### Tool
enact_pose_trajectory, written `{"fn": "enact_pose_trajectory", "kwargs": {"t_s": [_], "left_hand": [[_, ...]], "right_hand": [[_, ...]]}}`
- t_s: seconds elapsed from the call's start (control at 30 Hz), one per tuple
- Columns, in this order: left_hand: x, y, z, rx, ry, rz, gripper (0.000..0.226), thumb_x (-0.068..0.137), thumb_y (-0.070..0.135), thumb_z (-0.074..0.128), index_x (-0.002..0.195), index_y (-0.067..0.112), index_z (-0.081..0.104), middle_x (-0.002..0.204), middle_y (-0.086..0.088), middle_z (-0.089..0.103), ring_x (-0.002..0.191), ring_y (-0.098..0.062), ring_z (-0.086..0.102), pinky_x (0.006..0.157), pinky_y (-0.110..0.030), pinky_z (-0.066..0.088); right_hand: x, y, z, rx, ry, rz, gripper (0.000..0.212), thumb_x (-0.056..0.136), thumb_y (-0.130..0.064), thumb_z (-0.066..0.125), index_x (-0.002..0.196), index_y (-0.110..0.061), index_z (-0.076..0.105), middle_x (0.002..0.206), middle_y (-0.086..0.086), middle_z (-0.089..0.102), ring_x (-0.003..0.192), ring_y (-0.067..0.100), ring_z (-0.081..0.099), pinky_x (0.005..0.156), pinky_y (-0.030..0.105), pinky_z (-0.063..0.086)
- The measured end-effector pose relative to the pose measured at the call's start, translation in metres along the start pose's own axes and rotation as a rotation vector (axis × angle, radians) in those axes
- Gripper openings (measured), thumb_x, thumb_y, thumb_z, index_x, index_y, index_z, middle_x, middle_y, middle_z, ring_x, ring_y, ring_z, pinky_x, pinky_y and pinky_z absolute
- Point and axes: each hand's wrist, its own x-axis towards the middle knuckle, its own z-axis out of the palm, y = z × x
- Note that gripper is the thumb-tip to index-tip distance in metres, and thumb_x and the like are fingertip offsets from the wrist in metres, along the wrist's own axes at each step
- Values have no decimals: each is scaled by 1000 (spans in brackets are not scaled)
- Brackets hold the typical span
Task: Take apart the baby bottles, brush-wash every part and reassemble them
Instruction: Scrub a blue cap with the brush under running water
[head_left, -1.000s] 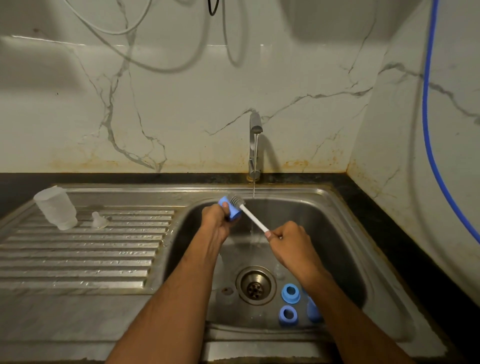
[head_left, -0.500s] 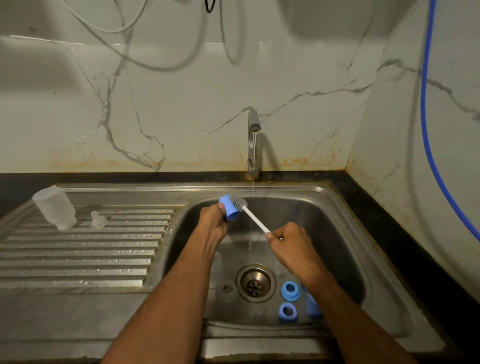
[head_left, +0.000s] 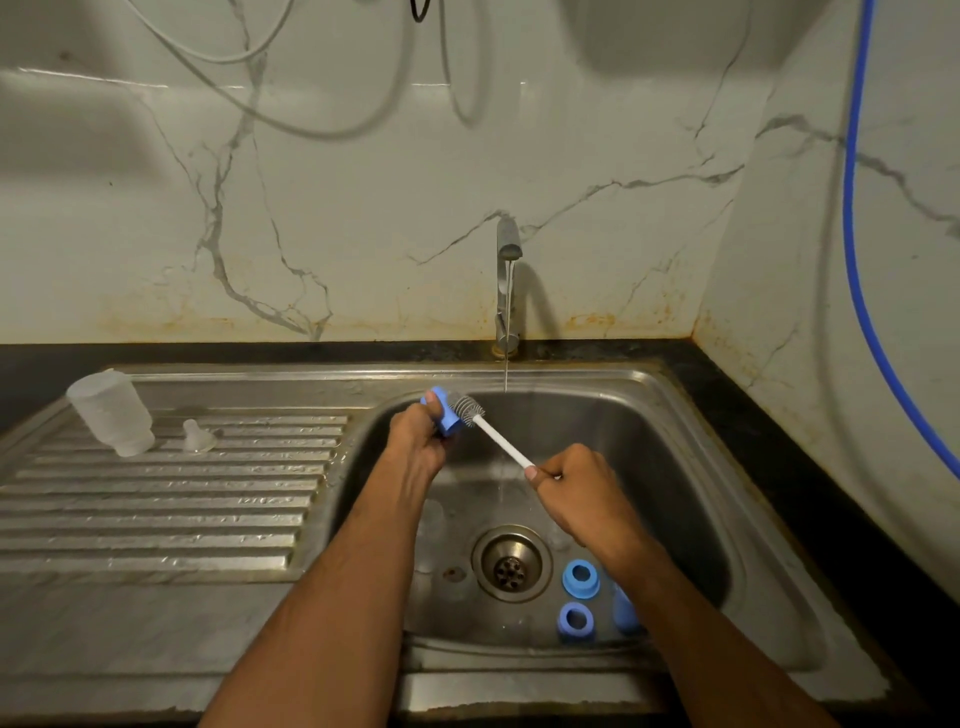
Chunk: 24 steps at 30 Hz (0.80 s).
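Left hand: my left hand (head_left: 415, 441) is raised over the 10 o'clock side of the sink basin (head_left: 675, 467), fingers clenched around a blue bottle part (head_left: 441, 415) that sticks up out of my grip.
Right hand: my right hand (head_left: 582, 488) is above the basin's middle, fingers closed on the white handle of the bottle brush (head_left: 485, 428), which slants up toward 10 o'clock.
Brush head: grey bristles sit against the blue bottle part, at its 3 o'clock side; whether they reach inside it I cannot tell.
Tap: the faucet (head_left: 506, 283) stands at 12 o'clock behind the basin, and a thin stream of water (head_left: 506, 374) falls just past the brush head without touching it.
Basin floor: the drain (head_left: 511, 564) lies below my hands; two blue rings (head_left: 579, 597) rest open side up just at its 4 o'clock, one behind the other, and a third blue piece (head_left: 623, 610) beside them is partly hidden by my right forearm.
Draining board: at 9 o'clock on the ribbed steel draining board (head_left: 156, 509) a frosted clear bottle body (head_left: 111, 413) stands mouth down, with a clear nipple (head_left: 197, 436) just to its right, apart from it.
Desk: the dark desk (head_left: 831, 519) frames the sink along 12 and 3 o'clock.
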Motion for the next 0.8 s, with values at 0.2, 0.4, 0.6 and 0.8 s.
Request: {"fn": "enact_pose_trajectory", "kwargs": {"t_s": [0.2,0.4,0.6,0.8], "left_hand": [[-11,-13,7,125,-69,22,35,97,3,59,131,-6,52,124,-22,62,102,-32,65,99,-51,52],[10,0,-1,12,46,69,38,101,4,53,135,-13,50,132,-28,59,101,-36,65,78,-49,56],[-18,-14,9,69,-56,17,16,98,-2,53,115,-4,54,102,-20,63,89,-30,63,97,-49,51],[-16,-9,13,101,-95,19,20,99,12,60,114,0,61,112,-19,65,103,-29,66,102,-47,52]], "right_hand": [[7,-8,2,20,55,15,33,99,-39,61,80,-14,72,66,-2,64,63,14,63,60,33,54],[-1,-2,-4,23,-22,22,39,99,-38,60,79,-7,72,54,-2,55,46,7,49,48,27,45],[3,-6,0,45,42,31,27,99,-39,61,85,-18,72,69,-3,67,63,12,65,63,37,61],[7,-14,-4,56,43,15,35,100,-37,61,75,-14,72,59,-4,62,55,11,59,55,30,51]]}}
